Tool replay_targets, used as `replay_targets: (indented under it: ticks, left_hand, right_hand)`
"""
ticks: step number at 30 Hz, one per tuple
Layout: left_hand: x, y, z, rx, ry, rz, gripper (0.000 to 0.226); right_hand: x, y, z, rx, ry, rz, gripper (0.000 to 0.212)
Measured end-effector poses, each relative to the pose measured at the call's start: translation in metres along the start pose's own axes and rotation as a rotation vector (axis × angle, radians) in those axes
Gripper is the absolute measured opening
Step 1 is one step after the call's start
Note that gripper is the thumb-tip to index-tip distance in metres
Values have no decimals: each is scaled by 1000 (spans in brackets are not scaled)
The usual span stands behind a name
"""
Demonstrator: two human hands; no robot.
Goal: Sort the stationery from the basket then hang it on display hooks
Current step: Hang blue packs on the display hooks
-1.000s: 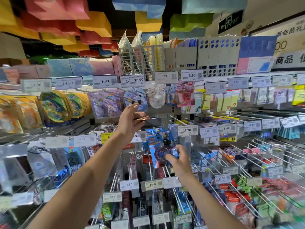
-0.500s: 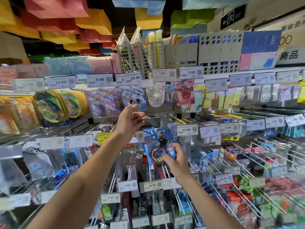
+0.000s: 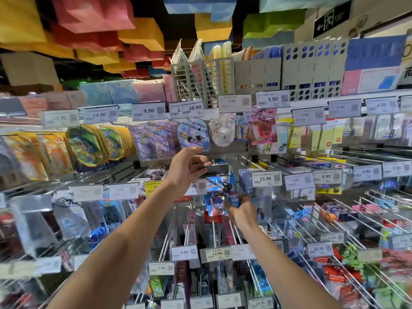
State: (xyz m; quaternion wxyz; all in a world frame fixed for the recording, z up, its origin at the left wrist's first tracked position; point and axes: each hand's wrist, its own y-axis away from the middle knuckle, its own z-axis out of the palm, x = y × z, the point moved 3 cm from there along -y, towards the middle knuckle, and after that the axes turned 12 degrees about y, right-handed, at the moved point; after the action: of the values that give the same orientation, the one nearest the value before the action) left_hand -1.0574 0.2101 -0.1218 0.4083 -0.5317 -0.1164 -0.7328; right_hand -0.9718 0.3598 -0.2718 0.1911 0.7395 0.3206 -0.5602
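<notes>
1. Head view, centre of the frame: the right hand [image 3: 242, 210] is clamped on the lower edge of a blue blister pack [image 3: 219, 195]. It holds the pack upright with its top just under a tipped-up label holder [image 3: 217, 169], probably to thread it onto that hook.
2. Just above, the left hand [image 3: 189, 168] has its thumb on the holder, likely lifting it clear. I cannot tell whether the fingers pinch it.
3. Stocked pegs and a 15.90 price tag [image 3: 266, 178] surround them. No basket shows.
</notes>
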Motion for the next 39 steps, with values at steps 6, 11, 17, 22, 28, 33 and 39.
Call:
replay_targets:
  ticks: [6, 11, 17, 22, 28, 33, 39]
  left_hand:
    - [3, 8, -1, -50, -79, -21, 21]
    - [1, 25, -4, -67, -179, -46, 24]
    - [-11, 50, -13, -123, -405, -93, 2]
    - [-23, 77, -33, -209, -698, -38, 17]
    - [-24, 111, -60, -329, -1088, -51, 27]
    - [-11, 146, -84, -245, -1272, -36, 39]
    - [4, 215, -115, -54, -1379, -133, 46]
  right_hand:
    - [2, -4, 3, 43, 172, 108, 52]
    - [7, 23, -6, 48, 165, 132, 27]
    - [-10, 64, -14, 32, 334, -15, 23]
    - [-19, 98, -19, -8, 424, -114, 23]
    - [-40, 131, -17, -119, 629, -238, 44]
    - [-57, 147, 2, -322, 767, -375, 60]
    - [-69, 164, 39, -496, 812, -574, 64]
